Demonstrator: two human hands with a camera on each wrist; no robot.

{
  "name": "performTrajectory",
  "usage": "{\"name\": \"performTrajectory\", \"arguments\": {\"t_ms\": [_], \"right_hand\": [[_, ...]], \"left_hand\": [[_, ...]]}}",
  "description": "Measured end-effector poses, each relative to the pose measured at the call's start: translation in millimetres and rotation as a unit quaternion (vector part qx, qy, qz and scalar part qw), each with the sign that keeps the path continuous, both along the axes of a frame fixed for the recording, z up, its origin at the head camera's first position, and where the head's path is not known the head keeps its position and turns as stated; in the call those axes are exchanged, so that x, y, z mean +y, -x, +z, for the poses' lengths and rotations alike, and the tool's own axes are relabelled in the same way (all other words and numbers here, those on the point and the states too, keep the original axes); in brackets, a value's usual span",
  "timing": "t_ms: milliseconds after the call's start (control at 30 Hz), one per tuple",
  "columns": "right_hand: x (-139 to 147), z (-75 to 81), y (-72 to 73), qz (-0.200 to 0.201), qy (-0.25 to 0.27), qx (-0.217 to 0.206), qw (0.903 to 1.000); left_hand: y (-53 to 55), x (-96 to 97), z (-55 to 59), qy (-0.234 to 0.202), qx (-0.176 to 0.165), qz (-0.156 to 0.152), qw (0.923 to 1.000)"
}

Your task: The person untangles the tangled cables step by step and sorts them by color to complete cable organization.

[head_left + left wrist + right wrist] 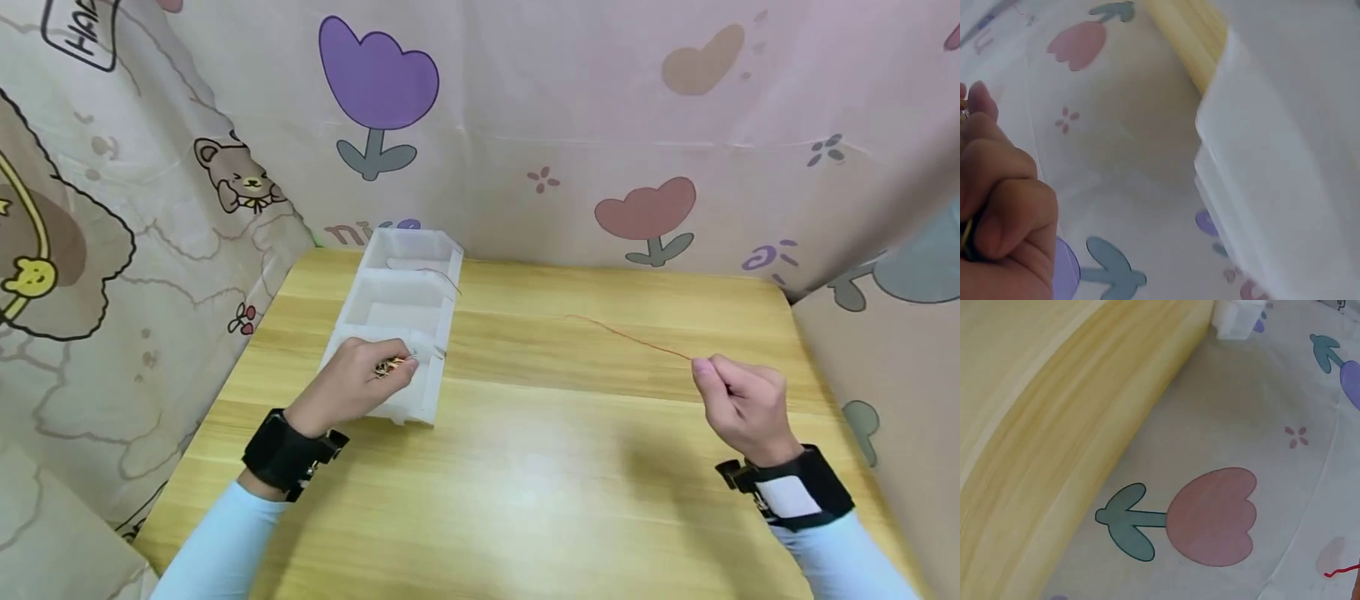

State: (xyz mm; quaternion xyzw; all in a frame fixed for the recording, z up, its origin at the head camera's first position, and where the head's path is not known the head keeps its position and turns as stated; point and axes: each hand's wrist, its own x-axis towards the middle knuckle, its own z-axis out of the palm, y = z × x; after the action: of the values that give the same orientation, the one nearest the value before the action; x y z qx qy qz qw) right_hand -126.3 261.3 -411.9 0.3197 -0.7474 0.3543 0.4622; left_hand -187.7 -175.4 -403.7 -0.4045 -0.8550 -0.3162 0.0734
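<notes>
My left hand [356,375] is over the near compartment of a white divided box [397,277], its fingers curled round a small bundle of thin gold-and-dark strands [387,367]. What the strands are is too small to tell. In the left wrist view the curled fingers [1016,200] show at the left, beside the box wall [1272,156]. Off to the right, my right hand [742,408] pinches one end of a thin red thread or wire [637,340], which stretches leftward above the table. The right wrist view catches only a bit of the red strand [1342,572].
Another thin reddish strand [442,273] lies across the far compartment and hangs over the box's right rim. The wooden table [540,483] ends at a patterned cloth [510,100] at the back, with cloth on both sides too.
</notes>
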Motion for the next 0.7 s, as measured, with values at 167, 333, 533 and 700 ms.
{"name": "performTrajectory", "arguments": {"t_ms": [167,333,533,700], "right_hand": [[-2.7,-3.3,7.3,0.001,-0.002,-0.032,0.9995],[-16.1,-9.6,25.8,-0.014,-0.016,-0.077,0.9968],[-53.6,-13.0,71.7,-0.026,-0.001,-0.131,0.991],[-88.6,-13.8,111.7,-0.046,0.006,-0.203,0.9782]], "left_hand": [[-8.0,14.0,-6.6,-0.019,0.005,-0.006,0.9998],[-19.5,22.3,-12.6,-0.033,-0.003,0.004,0.9994],[-30.0,28.1,-21.6,-0.038,-0.011,0.006,0.9992],[-37.4,32.9,-27.8,-0.046,-0.017,0.008,0.9987]]}}
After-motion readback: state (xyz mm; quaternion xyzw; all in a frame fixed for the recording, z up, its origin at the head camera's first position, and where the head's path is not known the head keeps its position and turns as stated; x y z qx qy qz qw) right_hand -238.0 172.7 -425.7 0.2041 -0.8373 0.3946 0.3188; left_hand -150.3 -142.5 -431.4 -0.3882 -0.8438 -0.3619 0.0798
